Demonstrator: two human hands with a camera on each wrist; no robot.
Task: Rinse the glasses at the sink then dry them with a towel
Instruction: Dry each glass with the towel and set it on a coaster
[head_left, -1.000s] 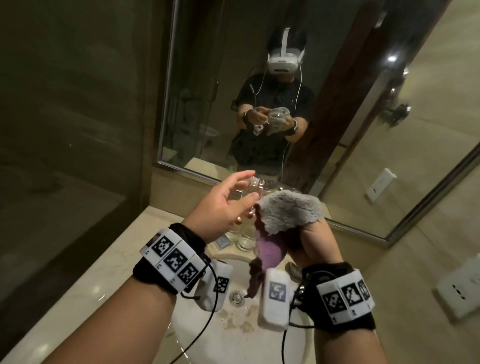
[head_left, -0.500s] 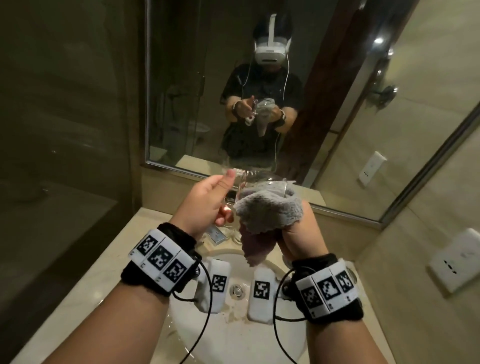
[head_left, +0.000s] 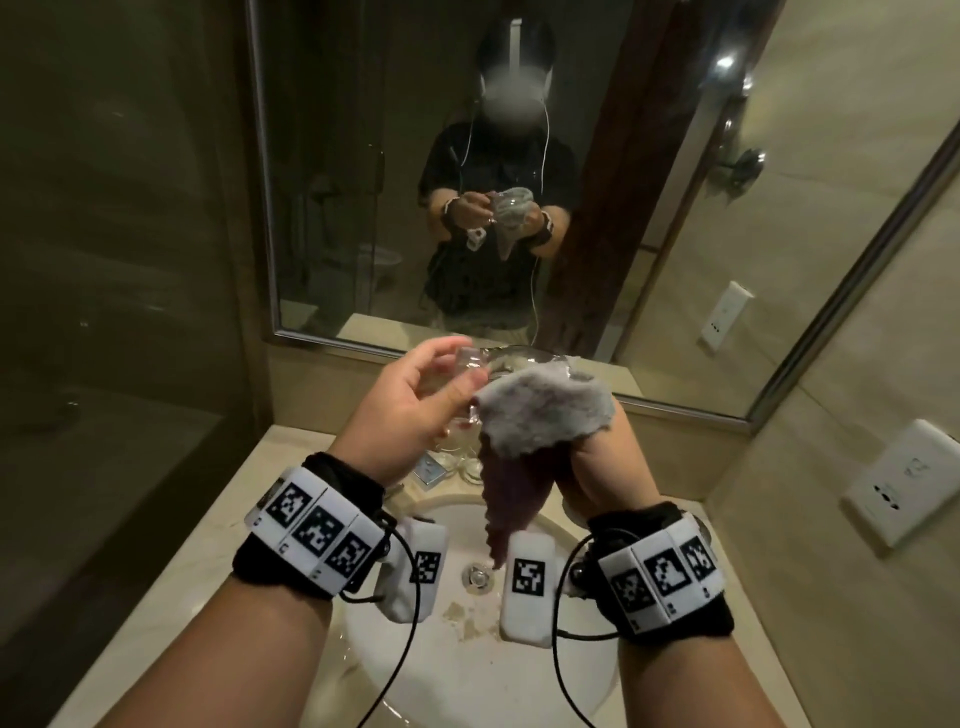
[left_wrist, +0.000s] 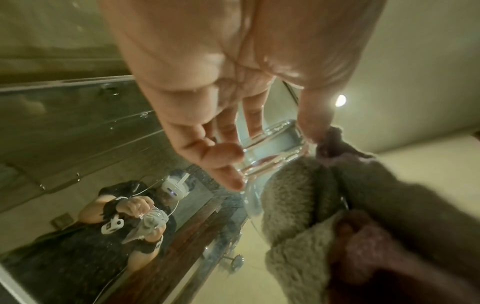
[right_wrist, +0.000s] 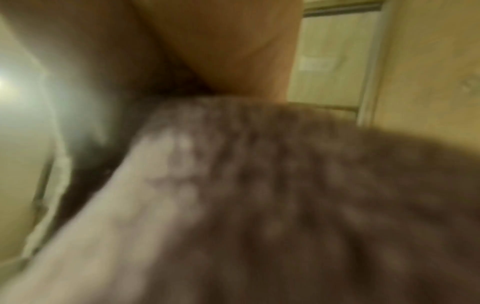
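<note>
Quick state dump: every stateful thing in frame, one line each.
glass: held off the counter, base gripped by left hand
towel: wrapped over the glass, tail hanging
right hand: gripping towel
glasses on counter: standing behind basin
sink: wet; drain state unclear

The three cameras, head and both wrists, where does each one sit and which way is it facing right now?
Head: worn on the head, looking forward and down at the sink and mirror; both forearms, left hand and right hand show.
Left wrist: under the left wrist, looking along the palm to the fingers holding the glass.
Right wrist: blurred, nearly filled by the towel; some skin above.
Shared: head and left wrist both show glass, towel and mirror.
</note>
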